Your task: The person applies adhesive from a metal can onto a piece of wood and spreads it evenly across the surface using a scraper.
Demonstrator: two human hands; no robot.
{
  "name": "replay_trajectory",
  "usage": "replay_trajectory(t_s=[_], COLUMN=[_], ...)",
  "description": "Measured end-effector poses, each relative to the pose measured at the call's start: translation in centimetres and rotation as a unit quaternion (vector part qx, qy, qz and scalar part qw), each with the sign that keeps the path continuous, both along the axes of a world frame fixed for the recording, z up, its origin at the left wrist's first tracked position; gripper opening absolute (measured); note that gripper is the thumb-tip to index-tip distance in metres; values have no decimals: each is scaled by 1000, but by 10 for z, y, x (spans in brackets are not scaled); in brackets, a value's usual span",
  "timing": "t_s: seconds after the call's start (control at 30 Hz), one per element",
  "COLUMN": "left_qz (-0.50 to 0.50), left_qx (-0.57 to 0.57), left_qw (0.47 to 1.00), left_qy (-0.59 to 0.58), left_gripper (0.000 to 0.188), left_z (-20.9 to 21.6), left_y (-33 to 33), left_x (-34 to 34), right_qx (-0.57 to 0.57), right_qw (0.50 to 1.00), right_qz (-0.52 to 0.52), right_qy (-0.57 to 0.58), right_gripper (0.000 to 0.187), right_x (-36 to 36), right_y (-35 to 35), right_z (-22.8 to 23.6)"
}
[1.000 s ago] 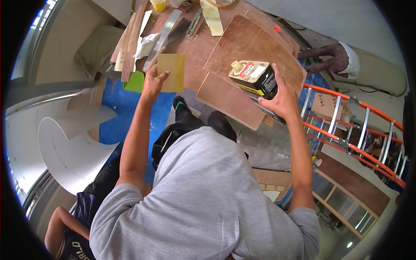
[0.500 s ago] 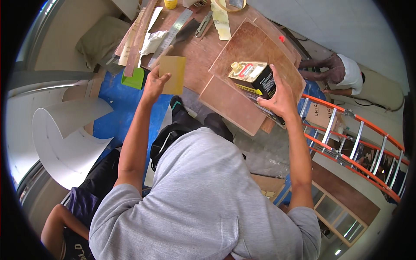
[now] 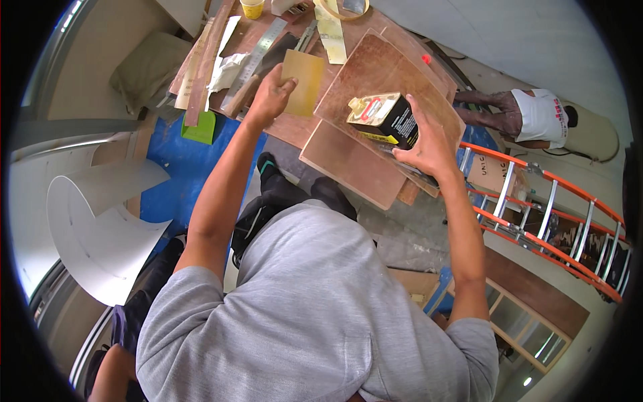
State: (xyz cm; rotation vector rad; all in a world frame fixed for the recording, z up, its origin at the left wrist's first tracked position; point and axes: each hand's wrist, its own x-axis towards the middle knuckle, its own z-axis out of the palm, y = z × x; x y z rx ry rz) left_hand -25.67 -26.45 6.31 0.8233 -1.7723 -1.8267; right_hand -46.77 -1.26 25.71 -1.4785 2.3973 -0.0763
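My left hand (image 3: 271, 99) pinches a thin, yellow-tan rectangular sheet (image 3: 305, 79) by its left edge and holds it over the near edge of the wooden table. To the right, my right hand (image 3: 432, 144) grips a black and gold rectangular tin can (image 3: 395, 124), its thumb on the near side and its fingers along the far side. A gold cap tops the can's left corner. Beneath the can lies a reddish-brown wooden board (image 3: 365, 67); whether the can rests on it I cannot tell. Another board (image 3: 348, 161) lies nearer to me.
Beyond my left hand lie a metal ruler (image 3: 262, 57), a utility knife (image 3: 307, 37), wood strips (image 3: 209, 63) and a yellow cup (image 3: 252, 9). An orange ladder (image 3: 542, 177) stands at right. One person (image 3: 536, 117) bends at far right; another person's arm (image 3: 112, 375) shows lower left.
My left hand has moved right and away from me with the sheet, closer to the can. My right hand keeps its grip on the can. The person at far right has shifted.
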Motion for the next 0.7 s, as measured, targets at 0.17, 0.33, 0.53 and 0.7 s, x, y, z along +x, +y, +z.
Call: replay_trajectory(t_s=[0.17, 0.33, 0.53, 0.7], left_qz=[45, 60, 75, 81], left_qx=[61, 60, 94, 58], left_qw=[997, 996, 993, 995], left_qy=[4, -8, 8, -25], left_gripper=[37, 38, 40, 40], left_z=[-16, -23, -26, -24], left_y=[3, 15, 22, 25], left_x=[24, 51, 78, 90], right_qx=[11, 21, 15, 25], right_qw=[1000, 1000, 1000, 1000], right_qz=[-16, -12, 14, 18], right_qy=[-24, -9, 4, -4], right_gripper=[113, 113, 114, 113], right_x=[1, 3, 1, 2], right_y=[-5, -7, -10, -13], right_z=[6, 8, 4, 5])
